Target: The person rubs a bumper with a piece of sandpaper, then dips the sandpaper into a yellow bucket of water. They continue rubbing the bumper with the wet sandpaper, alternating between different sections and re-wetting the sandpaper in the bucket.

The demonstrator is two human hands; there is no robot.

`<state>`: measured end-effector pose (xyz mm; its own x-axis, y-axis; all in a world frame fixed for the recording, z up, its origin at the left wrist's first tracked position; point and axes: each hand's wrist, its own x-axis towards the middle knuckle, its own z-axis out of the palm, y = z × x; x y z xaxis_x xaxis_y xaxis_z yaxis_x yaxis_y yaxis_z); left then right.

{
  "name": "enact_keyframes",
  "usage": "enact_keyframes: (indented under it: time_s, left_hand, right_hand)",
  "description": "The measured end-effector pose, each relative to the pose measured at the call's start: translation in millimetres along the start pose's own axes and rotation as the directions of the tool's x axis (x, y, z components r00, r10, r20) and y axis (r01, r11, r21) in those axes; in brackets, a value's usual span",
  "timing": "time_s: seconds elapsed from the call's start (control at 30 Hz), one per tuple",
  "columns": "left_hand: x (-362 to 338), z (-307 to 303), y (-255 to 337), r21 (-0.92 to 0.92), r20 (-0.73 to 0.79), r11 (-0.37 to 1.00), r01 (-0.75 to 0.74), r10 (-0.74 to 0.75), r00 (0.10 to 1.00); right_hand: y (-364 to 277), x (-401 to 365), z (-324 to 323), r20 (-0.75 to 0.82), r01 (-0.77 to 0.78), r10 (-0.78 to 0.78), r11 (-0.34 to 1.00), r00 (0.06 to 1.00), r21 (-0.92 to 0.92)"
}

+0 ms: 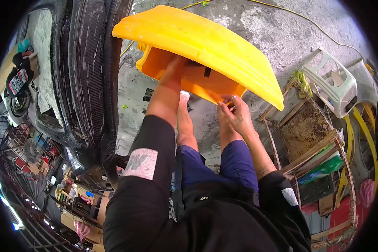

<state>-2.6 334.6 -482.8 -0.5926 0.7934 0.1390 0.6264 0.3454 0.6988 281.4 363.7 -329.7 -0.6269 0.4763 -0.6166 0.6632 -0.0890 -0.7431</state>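
Note:
A large yellow-orange plastic shell (201, 38), curved on its outer side and hollow inside, is in front of me at the top centre. My left forearm goes into its hollow; the hand itself is hidden behind the upper edge, so its fingers do not show. Close to the shell's lower right corner is my right hand (237, 113), with its fingers bent and drawn together. Whatever may lie between those fingertips is too small to make out. A dark slot shows in the shell's inner wall.
Large black bumper-like parts (86, 75) stand close on my left. At right are a rusty wooden-edged frame (308, 126) and a white plastic piece (332, 80). A yellow cable (298, 15) crosses the concrete floor (260, 33). Cluttered shelves lie lower left.

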Motion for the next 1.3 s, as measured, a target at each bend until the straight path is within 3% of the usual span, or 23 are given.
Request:
enact_keyframes:
  time_s: [0.1,0.17,0.23,0.27,0.3,0.37,0.4,0.47,0.57,0.8,0.93,1.0,1.03,1.07,1.1,1.13,1.17,1.2,1.27,1.3]
  left_hand:
    - [-18.8,-7.3,8.0,0.066,-0.021,0.997,-0.046,0.047,0.999]
    - [-36.9,-12.2,14.7,0.107,-0.027,0.992,-0.074,0.077,0.997]
    - [-47.3,-21.0,25.2,0.073,-0.013,0.995,-0.066,0.067,0.998]
    - [-48.3,-29.3,34.6,-0.015,0.015,1.000,-0.016,0.016,1.000]
    - [-49.6,-27.3,30.8,-0.020,0.016,1.000,-0.018,0.018,1.000]
    - [-57.2,-18.3,17.3,-0.318,-0.030,0.936,0.151,-0.168,0.985]
    - [-62.8,-4.2,5.2,-0.321,-0.027,0.934,0.158,-0.175,0.984]
    - [-67.5,29.7,-23.6,-0.573,-0.058,0.767,0.289,-0.389,0.919]
    - [-47.2,44.7,-33.7,-0.701,0.070,0.552,0.452,-0.578,0.813]
    - [-20.1,34.3,-2.3,-0.805,0.236,0.294,0.515,-0.637,0.734]
    - [-37.7,-23.2,51.0,-0.812,0.505,-0.047,0.582,-0.555,0.661]
    - [-63.9,-32.8,43.7,-0.734,0.675,-0.272,0.622,-0.393,0.625]
    - [-69.5,-51.0,61.7,-0.728,0.681,-0.283,0.625,-0.401,0.612]
    - [-78.8,-63.6,72.3,-0.717,0.692,-0.393,0.576,-0.299,0.657]
    - [-85.3,-76.7,93.0,-0.745,0.667,-0.378,0.549,-0.436,0.605]
    - [-91.0,-87.9,105.6,-0.792,0.610,-0.327,0.515,-0.428,0.666]
    - [-85.0,-113.4,134.9,-0.813,0.575,-0.244,0.529,-0.485,0.659]
    - [-83.8,-126.5,152.1,-0.815,0.571,-0.259,0.518,-0.514,0.641]
    - [-82.3,-146.0,181.6,-0.825,0.558,-0.290,0.486,-0.555,0.616]
    - [-79.8,-156.7,195.4,-0.828,0.554,-0.303,0.472,-0.567,0.609]
  right_hand:
    - [12.5,35.6,22.8,-0.073,0.028,-0.021,0.995,0.997,0.097]
    - [43.9,84.1,48.8,-0.016,-0.113,0.125,0.938,0.992,0.328]
    - [73.9,138.8,67.3,0.127,-0.415,0.404,0.784,0.906,0.462]
    - [80.8,158.8,74.0,0.137,-0.468,0.473,0.709,0.871,0.528]
    - [86.3,174.8,77.8,0.114,-0.456,0.496,0.653,0.861,0.605]
    - [91.2,208.2,81.8,0.069,-0.393,0.526,0.536,0.848,0.747]
    - [94.4,217.8,84.0,0.050,-0.348,0.525,0.487,0.850,0.801]
    - [100.3,234.4,91.1,0.014,-0.253,0.518,0.393,0.855,0.884]
    - [102.9,249.3,97.1,-0.040,-0.122,0.491,0.292,0.870,0.949]
    - [77.7,230.2,96.5,-0.162,0.142,0.323,0.085,0.933,0.986]
    - [26.3,177.0,80.2,-0.214,0.228,0.142,-0.084,0.966,0.970]
    - [-6.8,142.1,55.0,-0.033,0.035,-0.150,0.012,0.988,0.999]
    - [-12.5,125.7,51.1,0.035,-0.031,-0.137,0.029,0.990,0.999]
    - [-21.4,107.4,50.7,0.104,-0.099,-0.126,0.049,0.987,0.994]
    - [-56.3,78.2,42.8,0.037,-0.041,0.041,0.099,0.998,0.994]
    - [-77.4,60.8,39.8,0.039,-0.064,0.170,0.140,0.985,0.988]
    - [-94.1,48.0,38.2,0.036,-0.092,0.295,0.176,0.955,0.980]
    - [-104.4,39.1,38.3,0.033,-0.080,0.256,0.174,0.966,0.982]
    - [-122.3,25.8,35.8,-0.068,-0.035,0.306,0.320,0.950,0.947]
    - [-135.7,15.7,29.1,-0.069,-0.041,0.312,0.333,0.947,0.942]
